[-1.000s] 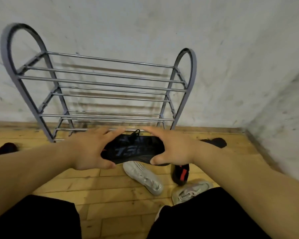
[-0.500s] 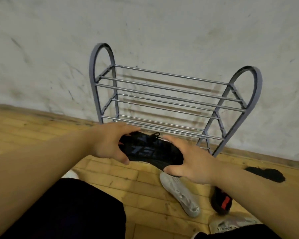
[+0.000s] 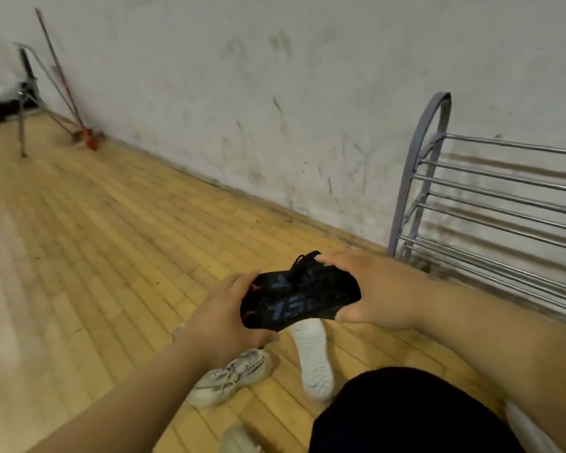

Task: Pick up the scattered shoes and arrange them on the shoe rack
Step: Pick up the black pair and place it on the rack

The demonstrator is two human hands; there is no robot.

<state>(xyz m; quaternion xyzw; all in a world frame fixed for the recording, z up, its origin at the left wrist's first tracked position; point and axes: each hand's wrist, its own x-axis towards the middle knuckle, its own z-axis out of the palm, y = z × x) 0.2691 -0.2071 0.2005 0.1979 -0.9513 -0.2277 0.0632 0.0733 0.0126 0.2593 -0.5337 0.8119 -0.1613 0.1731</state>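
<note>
Since the black shoe (image 3: pixel 301 295) looks floppy, prob. needs both ends held: L hand (image 3: pixel 223 317) curls round one end, R hand (image 3: pixel 373 289) pinches the other, shoe off floor. Vs 0.5 s ago: view swung left, shoe rack (image 3: pixel 490 204) now at 3 o'clock; grip unchanged.

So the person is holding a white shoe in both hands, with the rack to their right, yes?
Not quite. The head view shows the shoe held between the left hand and right hand is black; a white shoe lies on the floor below. The rack is to their right.
</note>
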